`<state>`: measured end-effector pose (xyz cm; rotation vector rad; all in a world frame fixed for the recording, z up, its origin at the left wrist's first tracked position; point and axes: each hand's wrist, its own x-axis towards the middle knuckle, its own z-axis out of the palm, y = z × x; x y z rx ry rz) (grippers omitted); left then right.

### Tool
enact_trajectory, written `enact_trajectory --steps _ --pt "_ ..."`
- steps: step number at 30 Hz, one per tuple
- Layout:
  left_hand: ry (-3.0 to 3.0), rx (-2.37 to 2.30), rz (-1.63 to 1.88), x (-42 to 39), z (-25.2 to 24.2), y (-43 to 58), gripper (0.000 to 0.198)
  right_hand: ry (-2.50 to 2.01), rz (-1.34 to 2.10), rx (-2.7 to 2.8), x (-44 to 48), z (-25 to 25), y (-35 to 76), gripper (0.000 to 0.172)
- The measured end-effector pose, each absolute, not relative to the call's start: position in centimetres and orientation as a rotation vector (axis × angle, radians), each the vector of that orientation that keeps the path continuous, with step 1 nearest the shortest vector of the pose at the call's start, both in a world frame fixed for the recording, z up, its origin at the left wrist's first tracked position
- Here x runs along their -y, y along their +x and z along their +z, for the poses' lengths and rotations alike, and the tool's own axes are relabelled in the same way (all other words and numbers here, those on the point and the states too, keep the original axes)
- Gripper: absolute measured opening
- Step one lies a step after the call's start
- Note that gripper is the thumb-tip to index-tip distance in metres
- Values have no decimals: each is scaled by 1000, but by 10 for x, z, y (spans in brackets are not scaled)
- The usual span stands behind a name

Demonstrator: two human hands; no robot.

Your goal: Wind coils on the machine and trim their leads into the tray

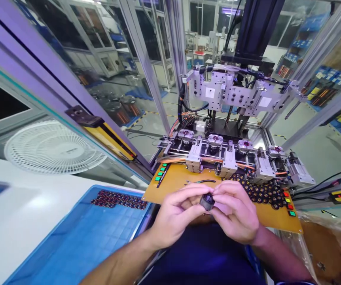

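Part (207,201) (black), left hand (175,213), right hand (237,215) pinching — board (173,182) beyond

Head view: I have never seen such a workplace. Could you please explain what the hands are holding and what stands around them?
The camera sits on the person's head and looks down at their own hands. The left hand and right hand together hold one small dark round part by the fingertips. Beyond them lies a yellow panel with a heap of similar parts and coloured buttons. Behind it stands a machine with four round holders in a row. At the left, a blue tray holds more dark pieces.
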<state>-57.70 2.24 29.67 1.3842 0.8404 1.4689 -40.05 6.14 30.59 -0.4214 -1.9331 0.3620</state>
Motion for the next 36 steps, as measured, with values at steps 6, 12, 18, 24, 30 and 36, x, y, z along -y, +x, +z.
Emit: enact_trajectory --steps 6,12,18,24,30,36 --pt "948 -665 1371 -30 271 -570 35 -406 392 1929 -71 297 -403 28" --pt "1054 -680 1294 -36 262 -577 28 -391 438 1892 -79 284 -407 25" --pt "1663 -880 1477 -55 267 -589 23 -421 476 1869 -83 283 -409 21" --pt "1720 -831 1473 -70 264 -584 19 -483 521 1809 -83 280 -412 17" --pt "1675 -1124 1153 -71 225 -605 40 -743 351 2069 -79 204 -374 13" --pt "1253 -1604 984 -46 147 -648 43 -878 125 2328 -62 111 -302 28"
